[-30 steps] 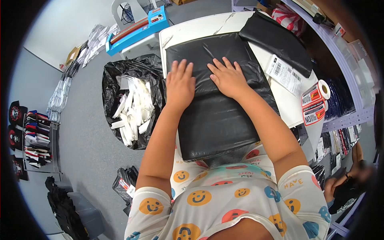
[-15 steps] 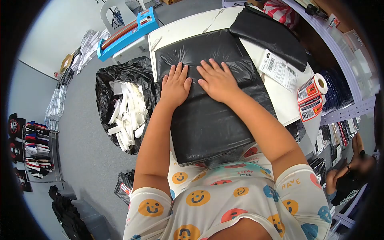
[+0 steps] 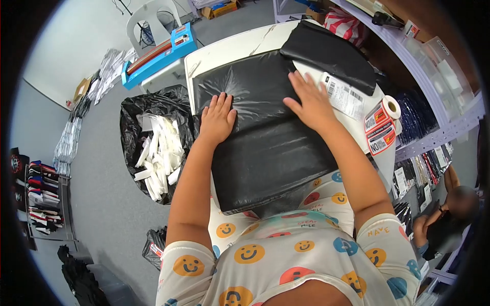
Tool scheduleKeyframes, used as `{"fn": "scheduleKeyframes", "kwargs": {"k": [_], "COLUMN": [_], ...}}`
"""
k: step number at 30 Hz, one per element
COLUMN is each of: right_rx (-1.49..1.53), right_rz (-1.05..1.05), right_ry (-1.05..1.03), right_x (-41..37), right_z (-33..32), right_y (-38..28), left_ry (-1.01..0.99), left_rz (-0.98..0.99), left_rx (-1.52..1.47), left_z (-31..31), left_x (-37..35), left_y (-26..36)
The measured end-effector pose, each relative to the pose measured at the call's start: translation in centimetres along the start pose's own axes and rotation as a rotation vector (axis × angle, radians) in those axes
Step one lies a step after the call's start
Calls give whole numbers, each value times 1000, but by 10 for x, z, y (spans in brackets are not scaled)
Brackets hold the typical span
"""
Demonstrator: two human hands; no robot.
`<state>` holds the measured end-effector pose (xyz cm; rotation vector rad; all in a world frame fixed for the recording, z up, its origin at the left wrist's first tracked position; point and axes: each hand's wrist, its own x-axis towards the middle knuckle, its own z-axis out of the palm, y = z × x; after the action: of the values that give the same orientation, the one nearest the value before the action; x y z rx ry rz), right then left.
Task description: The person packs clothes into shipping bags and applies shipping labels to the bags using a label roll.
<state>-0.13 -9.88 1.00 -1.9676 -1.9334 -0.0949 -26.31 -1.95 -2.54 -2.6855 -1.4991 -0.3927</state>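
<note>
A large black plastic parcel (image 3: 270,163) lies in front of me, its near end over my lap and its far part on the white table (image 3: 224,51). My left hand (image 3: 218,118) rests flat on the parcel's left side, fingers stretched out. Near the parcel's right edge, my right hand (image 3: 310,102) has its fingers spread, the fingertips close to a printed shipping label (image 3: 343,97). Neither hand grips anything. Another black plastic mailer (image 3: 329,56) lies beyond the right hand. A roll of red and white stickers (image 3: 383,122) sits at the table's right edge.
Left of the table, a black bag (image 3: 153,148) holds white paper strips. A blue sealing machine (image 3: 158,53) stands behind it, near a white chair (image 3: 153,25). Purple shelving (image 3: 434,127) runs along the right, with a person (image 3: 439,224) low beside it. Clothes hang on a rack (image 3: 46,199).
My right hand has moved right across the parcel, from near its middle to its right edge by the label. My left hand stays flat on the left side. The view has shifted slightly.
</note>
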Motion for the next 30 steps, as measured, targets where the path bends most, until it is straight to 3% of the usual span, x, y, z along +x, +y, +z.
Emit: {"fn": "scheduleKeyframes", "kwargs": {"k": [2,5,9,12,13,16,19,20,22,24,25,26,28,29,30], "right_rx": [-72,-46,110,343,414,541,611,731,1020,1103,874,787,892,907,920], "right_rz": [54,255,418,161,145,42,-217,-193,-455,-539,-533,-490,-514,-500,-486], "right_ry": [144,6,-124,551,518,428,213,73,-26,-197,-55,-3,-32,-94,-155], "right_x": [-14,-23,-22,-26,-31,-54,-88,-99,-105,-98,-95,-94,-93,-93,-94], "right_z": [-14,3,-19,-53,-68,-98,-92,-104,-108,-112,-118,-123,-122,-121,-121], "right_y": [17,69,82,58,45,-15,-67,-90,-106,-98,-99,-106,-119,-124,-127], "left_ry": [8,15,37,100,227,598,733,790,867,845,842,724,620,428,506], "left_rz": [-6,0,-78,-191,-199,84,407,477,494,406,353,264,296,133,213], "left_rx": [-16,-3,17,140,66,-301,-375,-389,-536,-924,-992,-1231,-1496,-1839,-1602], "left_z": [2,5,2,-5,-10,-70,-105,-109,-112,-110,-108,-102,-96,-98,-89], "left_x": [-3,-3,-3,-6,-8,-22,-52,-61,-77,-92,-99,-108,-119,-130,-129], "left_y": [0,-3,-2,-10,-10,37,92,100,100,96,97,96,95,100,96]}}
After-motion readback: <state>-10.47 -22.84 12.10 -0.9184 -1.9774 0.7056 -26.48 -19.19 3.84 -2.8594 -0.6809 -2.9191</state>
